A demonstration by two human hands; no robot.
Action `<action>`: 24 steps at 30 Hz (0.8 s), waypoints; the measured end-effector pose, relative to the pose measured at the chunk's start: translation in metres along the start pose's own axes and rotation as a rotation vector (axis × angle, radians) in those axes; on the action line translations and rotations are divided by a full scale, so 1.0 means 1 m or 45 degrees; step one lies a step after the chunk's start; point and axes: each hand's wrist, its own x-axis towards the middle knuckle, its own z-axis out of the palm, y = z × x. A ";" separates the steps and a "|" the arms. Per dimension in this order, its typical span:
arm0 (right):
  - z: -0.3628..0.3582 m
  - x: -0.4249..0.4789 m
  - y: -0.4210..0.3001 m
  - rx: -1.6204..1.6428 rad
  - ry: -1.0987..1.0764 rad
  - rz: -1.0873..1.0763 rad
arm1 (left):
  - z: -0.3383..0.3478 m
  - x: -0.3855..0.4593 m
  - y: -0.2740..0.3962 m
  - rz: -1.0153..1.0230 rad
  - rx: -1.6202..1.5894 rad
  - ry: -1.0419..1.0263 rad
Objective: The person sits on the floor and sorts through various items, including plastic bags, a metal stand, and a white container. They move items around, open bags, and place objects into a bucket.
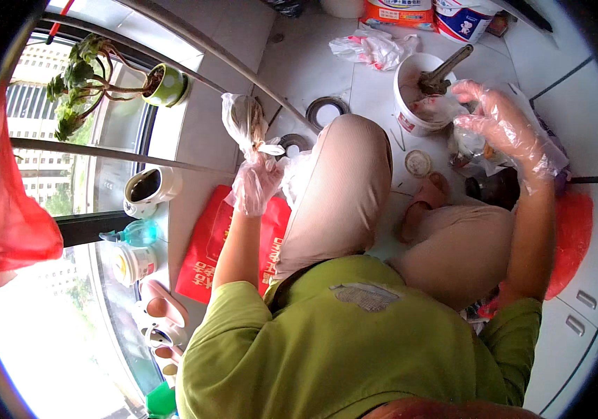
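My left hand (257, 180), in a clear plastic glove, grips a knotted clear plastic bag (243, 118) and holds it upright; something brownish shows through the bag. My right hand (495, 118), also gloved in clear plastic, is raised at the right rim of a white plastic bucket (405, 112), its fingers apart. Whether thin plastic by its fingertips is held or only touches them, I cannot tell. Inside the bucket stands a dirty tool with a long handle (451, 65), leaning to the right; reddish matter and clear plastic lie near it.
A crumpled plastic bag (375, 48), a round lid (326, 112) and a small jar lid (418, 163) lie on the tiled floor. A red bag (278, 209) is left of my knee. Metal rods (215, 50) cross by the window; a potted plant (165, 86) stands on the sill.
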 end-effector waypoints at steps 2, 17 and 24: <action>0.006 -0.011 0.015 0.009 0.052 -0.032 | 0.016 -0.008 0.008 -0.119 -0.719 -0.021; 0.049 -0.013 -0.024 1.028 0.012 -0.201 | 0.075 -0.064 0.104 0.153 -0.266 -0.508; 0.051 -0.065 -0.063 1.777 0.350 -0.469 | 0.180 -0.068 0.181 -0.634 -1.231 -1.280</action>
